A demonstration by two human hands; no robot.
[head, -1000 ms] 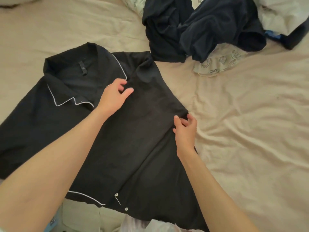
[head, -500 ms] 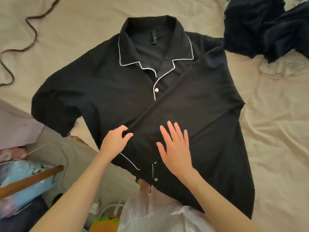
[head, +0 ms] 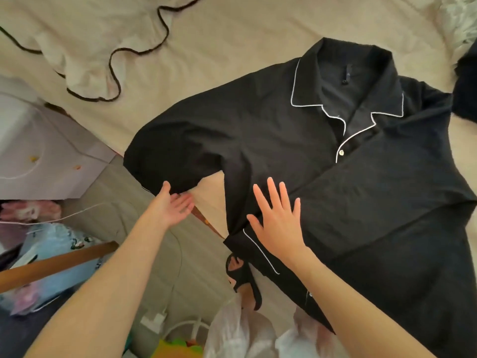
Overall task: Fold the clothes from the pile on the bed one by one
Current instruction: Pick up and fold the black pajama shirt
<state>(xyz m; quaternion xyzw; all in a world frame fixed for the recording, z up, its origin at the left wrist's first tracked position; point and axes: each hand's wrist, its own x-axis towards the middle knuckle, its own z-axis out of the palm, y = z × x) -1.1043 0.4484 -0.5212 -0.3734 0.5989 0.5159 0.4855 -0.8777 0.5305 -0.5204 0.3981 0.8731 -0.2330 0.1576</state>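
Right hand flat on shirt; left hand open under sleeve — sleeve overhangs bed edge, could slide off.

Left hand has moved out to the shirt sleeve cuff.

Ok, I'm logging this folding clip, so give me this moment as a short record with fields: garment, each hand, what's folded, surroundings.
garment: black shirt with white piping, lying collar up on the beige bed
left hand: open, fingers under the end of the unfolded sleeve at the bed's edge
right hand: flat, fingers spread, pressing the shirt front near the hem
folded so far: the other side lies folded across the front
surroundings: dark clothes at the right edge; white frilled fabric top left
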